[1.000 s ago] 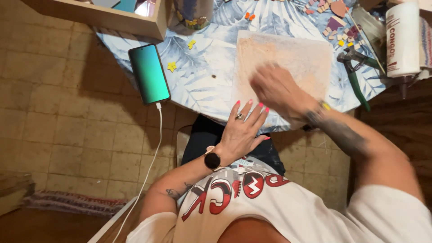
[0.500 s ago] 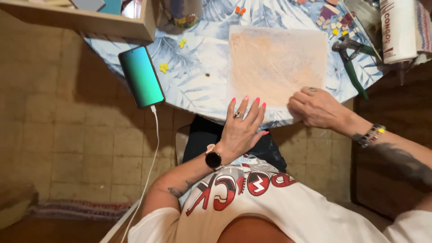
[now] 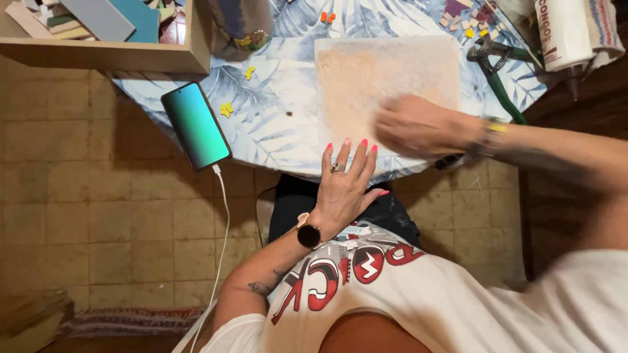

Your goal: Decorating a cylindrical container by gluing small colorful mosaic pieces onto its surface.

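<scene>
White printed tee. Left hand point(image 3: 345, 183): pink nails, ring, black watch; forearm tattoo. Right hand point(image 3: 418, 125) blurred; beaded bracelet, probably.

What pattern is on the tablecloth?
The tablecloth shows pale blue leaves on white, seen best in the head view.

1. Square boards: one, pale with an orange smear point(image 3: 386, 78), at about 1 o'clock on the table.
2. Hands: two, the left hand point(image 3: 343, 186) at 6 o'clock of the board, the right hand point(image 3: 418, 125) on its lower right part.
3. Phones: one point(image 3: 195, 125), at 9 o'clock.
4. Yellow butterfly pieces: two point(image 3: 226, 109) point(image 3: 248, 72).
5. Green-handled pliers: one point(image 3: 498, 68), at 3 o'clock.
6. Wristwatches: one point(image 3: 309, 236).
7. White tubes: one point(image 3: 561, 33).
</scene>
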